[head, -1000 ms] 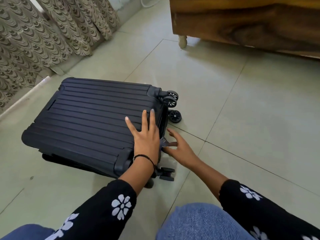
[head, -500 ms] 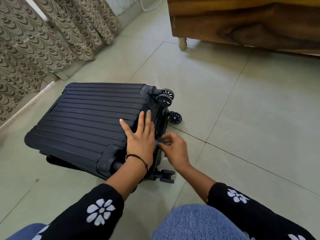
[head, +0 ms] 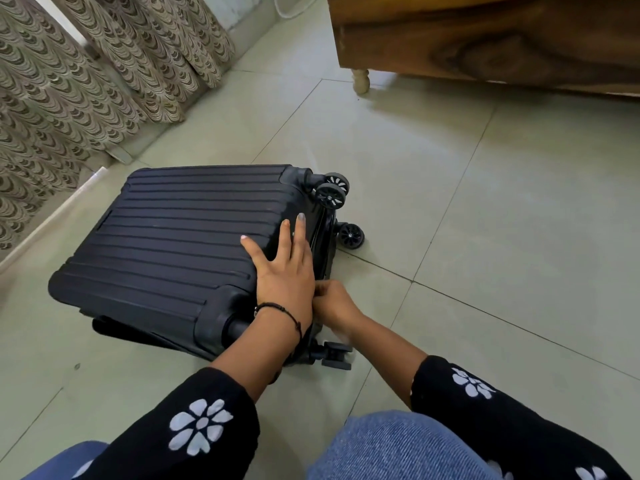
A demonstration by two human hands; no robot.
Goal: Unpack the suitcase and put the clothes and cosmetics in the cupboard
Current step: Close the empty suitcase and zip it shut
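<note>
Two hands at a dark ribbed suitcase (head: pixel 180 237) lying flat on tiled floor (head: pixel 485 237), left hand (head: pixel 285 271) pressed palm-down on its shell beneath spread fingers, right hand (head: pixel 334 303) curled at its side seam, fingers bunched, what they pinch hidden.

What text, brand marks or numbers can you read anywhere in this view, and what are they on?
None can be read.
Suitcase: only plain ribs on its dark shell, no logo or tag showing.
Sleeves: white flower prints, no lettering.
Curtains: scalloped pattern only.
Wooden furniture: bare wood grain.
</note>
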